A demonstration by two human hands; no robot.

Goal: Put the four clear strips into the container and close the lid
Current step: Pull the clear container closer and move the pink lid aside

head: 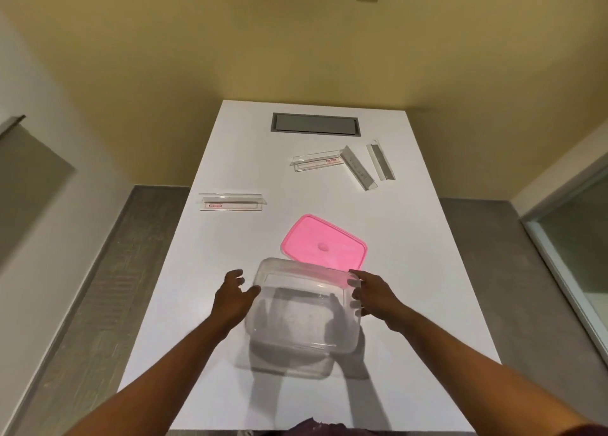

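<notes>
A clear plastic container [301, 317] hangs a little above the white table [204, 271], its shadow lying below it. My right hand [373, 295] grips its right rim with fingers curled over the edge. My left hand [232, 299] presses on its left wall with the thumb, fingers spread. The pink lid [324, 243] lies flat just beyond the container. One clear strip [230, 202] with a red label lies at the left. A second strip [317, 161], a third [360, 169] and a fourth [381, 161] lie grouped at the far right.
A grey recessed panel [316, 124] sits in the table near its far edge, against a yellow wall. Grey floor runs along both long sides of the table. A glass door frame [566, 254] stands at the right.
</notes>
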